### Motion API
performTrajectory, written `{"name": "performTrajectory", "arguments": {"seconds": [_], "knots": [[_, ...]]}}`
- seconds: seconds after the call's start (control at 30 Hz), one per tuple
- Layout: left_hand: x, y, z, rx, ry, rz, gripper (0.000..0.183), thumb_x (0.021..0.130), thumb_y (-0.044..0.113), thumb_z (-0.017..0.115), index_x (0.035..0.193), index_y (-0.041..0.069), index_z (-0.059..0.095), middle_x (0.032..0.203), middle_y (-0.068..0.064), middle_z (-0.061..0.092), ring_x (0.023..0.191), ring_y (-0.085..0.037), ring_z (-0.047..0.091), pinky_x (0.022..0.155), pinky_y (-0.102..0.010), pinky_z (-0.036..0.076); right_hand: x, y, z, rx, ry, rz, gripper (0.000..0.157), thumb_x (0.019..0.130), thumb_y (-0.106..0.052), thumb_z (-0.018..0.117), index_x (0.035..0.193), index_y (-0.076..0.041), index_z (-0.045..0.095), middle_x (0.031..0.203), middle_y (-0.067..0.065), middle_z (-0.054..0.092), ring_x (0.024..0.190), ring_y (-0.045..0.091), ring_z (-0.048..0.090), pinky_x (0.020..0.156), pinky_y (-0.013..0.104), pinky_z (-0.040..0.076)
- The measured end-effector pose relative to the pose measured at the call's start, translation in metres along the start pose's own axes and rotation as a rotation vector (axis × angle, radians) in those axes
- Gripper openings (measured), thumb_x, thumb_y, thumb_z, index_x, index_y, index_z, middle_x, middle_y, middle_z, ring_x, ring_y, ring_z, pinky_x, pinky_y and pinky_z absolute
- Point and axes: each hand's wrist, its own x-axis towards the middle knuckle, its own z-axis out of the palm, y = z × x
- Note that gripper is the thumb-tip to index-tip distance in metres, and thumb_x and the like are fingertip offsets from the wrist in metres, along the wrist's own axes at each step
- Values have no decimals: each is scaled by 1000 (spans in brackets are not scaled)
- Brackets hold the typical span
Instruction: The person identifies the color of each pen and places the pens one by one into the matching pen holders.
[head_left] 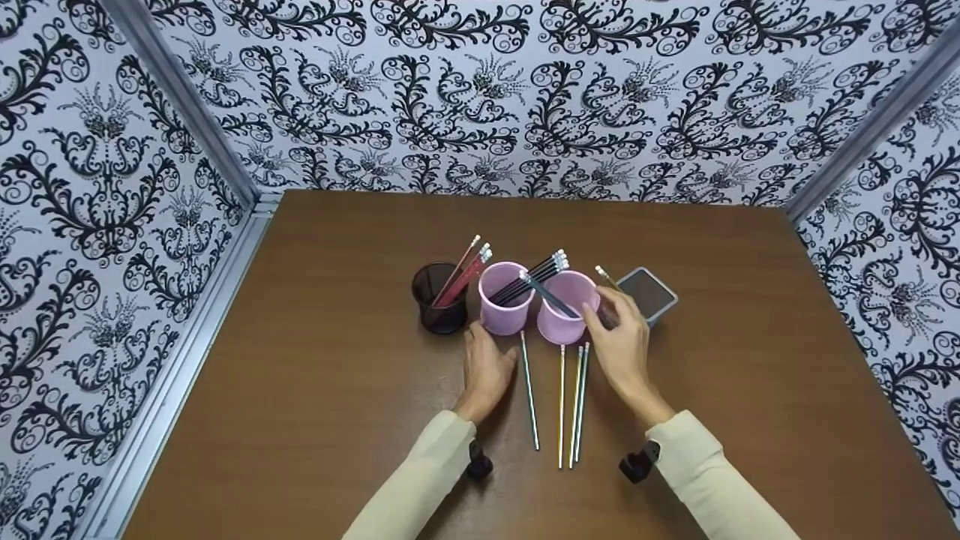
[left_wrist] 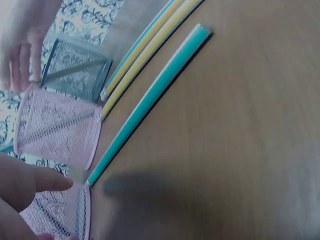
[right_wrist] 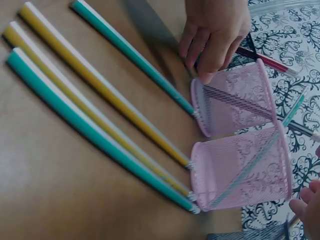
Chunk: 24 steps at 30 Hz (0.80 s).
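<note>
Two pink mesh pencil cups stand side by side. Black pencils lean in the left pink cup, and one teal pencil leans in the right pink cup. My left hand is low by the left cup's base, its fingertips right beside the mesh, with nothing in its grasp. At the right cup's rim is my right hand, fingers loosely bent and spread, no pencil between them. In front lie a teal pencil, a yellow pencil, and a yellow and teal pair, eraser ends toward the cups.
Left of the pink cups stands a black mesh cup with red pencils. A grey mesh cup with a yellowish pencil is at the right, partly behind my right hand. Patterned walls bound the brown table.
</note>
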Motion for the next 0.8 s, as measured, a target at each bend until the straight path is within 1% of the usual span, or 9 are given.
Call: {"name": "performTrajectory", "arguments": {"seconds": [0.03,0.1,0.2,0.27,0.37,0.5,0.63,0.73,0.8], "knots": [[-2,0,0,31,-1,1,55,75,7,83,118,-8,52,110,-26,61,108,-42,62,96,-50,51,-1,7,0,-3,-5,19,38,85,-5,77,121,4,66,118,20,68,113,33,66,96,33,55],[-5,0,-1,84,-7,12,50,76,11,83,113,-7,54,107,-25,62,104,-42,63,92,-51,52,-5,10,0,-12,-23,69,45,85,-5,77,126,4,63,122,21,65,117,34,64,99,41,53],[-10,0,-1,132,-38,33,44,77,15,83,108,-4,56,103,-23,63,100,-40,63,88,-51,52,-9,14,1,-4,-70,120,53,84,-5,78,132,5,57,129,23,61,122,35,61,102,40,52],[-12,1,0,153,-62,44,43,77,18,83,105,-2,57,100,-21,64,97,-38,64,85,-50,53,-11,16,2,-11,-103,137,58,83,-7,79,135,4,55,132,23,59,125,36,58,105,41,50],[-14,3,1,157,-95,54,42,75,20,84,101,1,57,94,-19,65,91,-38,66,79,-48,54,-13,17,3,-12,-140,142,67,82,-9,81,139,4,51,136,25,56,128,37,56,109,45,47],[-14,5,3,150,-148,54,43,73,20,86,98,3,55,86,-18,68,84,-38,68,72,-48,54,-13,18,5,-3,-168,165,75,81,-9,82,145,6,44,144,28,50,133,42,51,112,50,44],[-14,5,6,136,-203,40,44,71,17,87,97,3,54,81,-17,70,80,-36,70,69,-47,54,-12,20,6,-17,-191,222,82,81,-10,82,148,6,38,149,30,45,136,46,48,113,51,41],[-12,4,9,137,-221,44,46,70,16,88,98,1,55,81,-17,70,80,-36,70,70,-45,55,-11,23,8,-14,-209,276,85,81,-11,82,149,7,35,152,31,41,139,46,45,116,49,39],[-11,3,10,143,-226,61,46,69,16,89,96,0,56,80,-18,70,79,-35,71,69,-44,56,-10,26,9,13,-225,319,87,81,-10,82,150,7,32,154,30,39,142,44,41,118,47,36]]}}
